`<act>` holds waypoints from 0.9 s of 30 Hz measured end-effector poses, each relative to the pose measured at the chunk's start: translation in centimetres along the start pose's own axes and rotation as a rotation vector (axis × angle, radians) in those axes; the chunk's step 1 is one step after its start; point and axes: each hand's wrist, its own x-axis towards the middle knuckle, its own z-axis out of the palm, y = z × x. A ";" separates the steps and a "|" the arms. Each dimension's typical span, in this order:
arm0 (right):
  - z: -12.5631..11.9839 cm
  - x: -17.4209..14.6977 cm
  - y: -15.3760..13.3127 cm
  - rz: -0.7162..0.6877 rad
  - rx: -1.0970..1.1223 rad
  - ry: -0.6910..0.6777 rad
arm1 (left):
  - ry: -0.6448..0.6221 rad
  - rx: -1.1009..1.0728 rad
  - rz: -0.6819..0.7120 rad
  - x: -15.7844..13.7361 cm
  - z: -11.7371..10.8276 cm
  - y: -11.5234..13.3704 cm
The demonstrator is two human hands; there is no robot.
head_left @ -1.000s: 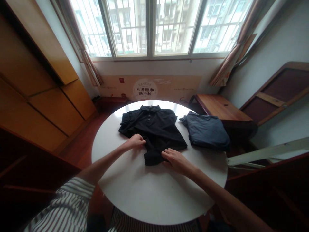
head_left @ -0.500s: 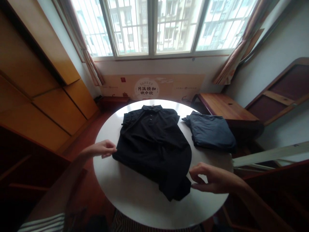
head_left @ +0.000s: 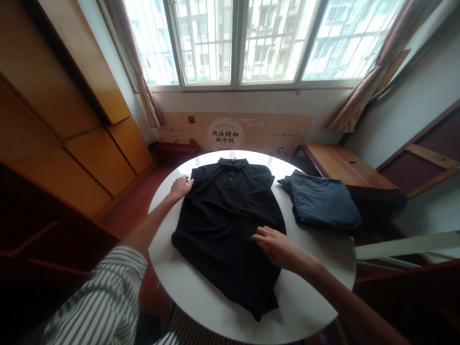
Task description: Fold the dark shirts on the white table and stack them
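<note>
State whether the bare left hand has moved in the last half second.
Yes: the left hand moved forward, toward the far edge of the round white table.

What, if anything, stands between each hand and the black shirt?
Nothing visible does. The left hand is at the upper left edge of the shirt, and the right hand is over its lower right part. The folded clothes lie farther right, outside both paths.

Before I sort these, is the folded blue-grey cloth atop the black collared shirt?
No, the cloth lies beside the shirt.
</note>
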 end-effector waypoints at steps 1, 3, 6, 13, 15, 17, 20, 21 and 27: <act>0.1 -0.2 -0.4 0.006 -0.011 -0.006 | -0.012 -0.010 -0.024 1.0 0.5 0.2; 0.3 -0.7 -1.0 0.013 -0.018 -0.012 | -0.040 -0.027 -0.056 2.5 1.1 0.4; 0.7 -1.5 -1.9 0.024 -0.003 -0.003 | -0.039 -0.059 -0.081 3.8 1.3 0.0; 1.1 -3.5 -2.8 -0.061 0.172 -0.056 | 0.211 -0.047 -0.236 3.4 -2.3 -5.6; 0.5 -3.5 -2.1 -0.076 0.257 -0.069 | 0.243 -0.038 -0.271 2.5 -3.1 -7.0; -0.4 -2.7 -0.3 -0.041 0.326 0.005 | 0.283 -0.012 -0.265 1.5 -3.2 -7.1; -2.2 0.4 4.3 0.083 0.361 0.231 | 0.320 0.042 -0.041 0.4 -2.0 -4.5; -2.9 2.0 6.2 0.135 0.350 0.292 | 0.278 0.047 0.086 0.1 -1.3 -3.1; -7.0 11.7 15.3 0.612 0.204 0.250 | -0.110 0.053 0.369 1.2 4.8 4.7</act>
